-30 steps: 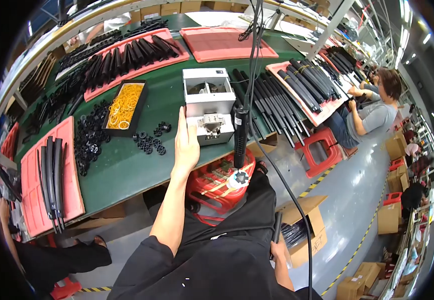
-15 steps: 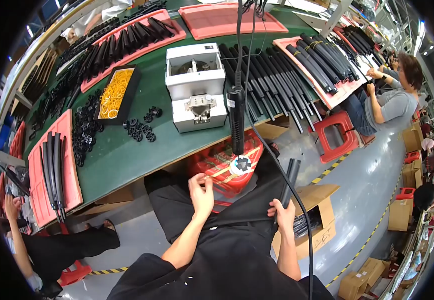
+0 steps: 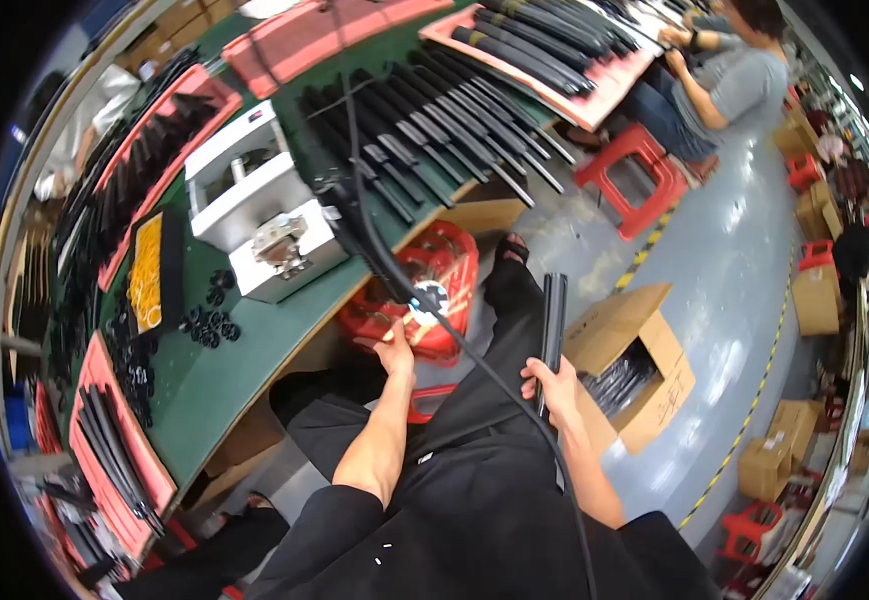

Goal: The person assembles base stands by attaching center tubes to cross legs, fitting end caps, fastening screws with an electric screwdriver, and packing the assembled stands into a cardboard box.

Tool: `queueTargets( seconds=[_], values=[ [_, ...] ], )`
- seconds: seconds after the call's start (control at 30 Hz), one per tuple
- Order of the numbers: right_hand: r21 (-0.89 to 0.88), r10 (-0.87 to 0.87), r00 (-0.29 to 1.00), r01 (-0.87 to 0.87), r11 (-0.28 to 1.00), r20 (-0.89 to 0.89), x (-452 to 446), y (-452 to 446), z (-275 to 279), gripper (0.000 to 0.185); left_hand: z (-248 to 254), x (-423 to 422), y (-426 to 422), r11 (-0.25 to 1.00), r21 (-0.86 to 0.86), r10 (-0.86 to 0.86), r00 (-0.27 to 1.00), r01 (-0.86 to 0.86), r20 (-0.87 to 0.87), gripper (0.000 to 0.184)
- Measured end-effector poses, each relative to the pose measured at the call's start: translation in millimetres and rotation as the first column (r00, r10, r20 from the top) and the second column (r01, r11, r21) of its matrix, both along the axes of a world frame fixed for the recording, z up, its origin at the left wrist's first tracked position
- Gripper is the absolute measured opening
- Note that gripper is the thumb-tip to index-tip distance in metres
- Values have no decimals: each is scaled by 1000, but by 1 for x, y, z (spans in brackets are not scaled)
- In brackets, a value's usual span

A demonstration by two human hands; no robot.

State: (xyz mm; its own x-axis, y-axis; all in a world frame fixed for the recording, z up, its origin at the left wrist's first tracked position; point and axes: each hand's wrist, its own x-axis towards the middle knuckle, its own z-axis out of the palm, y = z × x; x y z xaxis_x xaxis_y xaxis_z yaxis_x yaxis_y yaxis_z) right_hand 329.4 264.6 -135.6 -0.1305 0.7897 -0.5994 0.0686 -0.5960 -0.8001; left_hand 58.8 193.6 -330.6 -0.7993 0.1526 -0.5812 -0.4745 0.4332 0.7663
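Observation:
My right hand [image 3: 552, 382] is wrapped round the lower part of a black tube [image 3: 554, 315] that stands nearly upright above my right thigh. My left hand [image 3: 395, 352] reaches to the near left side of a red plastic stool [image 3: 460, 250]. Its fingers are drawn together by a pale tape strip on the seat; what is between them is too small to make out. On the stool sits a small white round piece with a dark top [image 3: 432, 297]. A black hand tool on a cord [image 3: 375, 255] hangs in front of the stool and partly covers it.
A white machine [image 3: 265, 215] stands on the green table [image 3: 255, 350], beside a box of yellow bands [image 3: 150, 275] and small black rings [image 3: 210, 325]. Black tubes [image 3: 435, 125] overhang the table edge. An open carton [image 3: 655, 390] is at my right; a seated co-worker [image 3: 725, 80] is beyond.
The view has turned, so the table and machine sit further left. The right hand still holds the black tube, now more upright. The left hand stays by the stool, reaching further forward over it.

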Motion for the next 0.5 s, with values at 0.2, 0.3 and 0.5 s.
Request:
queueTargets(
  seconds=[0.2,0.3,0.5],
  values=[
    [-13,13,1000,-13,1000,-19,0,11,1,20,59,-43,32,951,216,-244,965,220,95,68],
    [-20,32,999,-33,999,-27,0,8,1,20,9,-97,38,965,147,-246,941,215,234,64],
    [-28,-9,999,8,1000,-47,-6,11,9,21,15,-81,10,941,224,-301,931,255,205,64]
  ],
)
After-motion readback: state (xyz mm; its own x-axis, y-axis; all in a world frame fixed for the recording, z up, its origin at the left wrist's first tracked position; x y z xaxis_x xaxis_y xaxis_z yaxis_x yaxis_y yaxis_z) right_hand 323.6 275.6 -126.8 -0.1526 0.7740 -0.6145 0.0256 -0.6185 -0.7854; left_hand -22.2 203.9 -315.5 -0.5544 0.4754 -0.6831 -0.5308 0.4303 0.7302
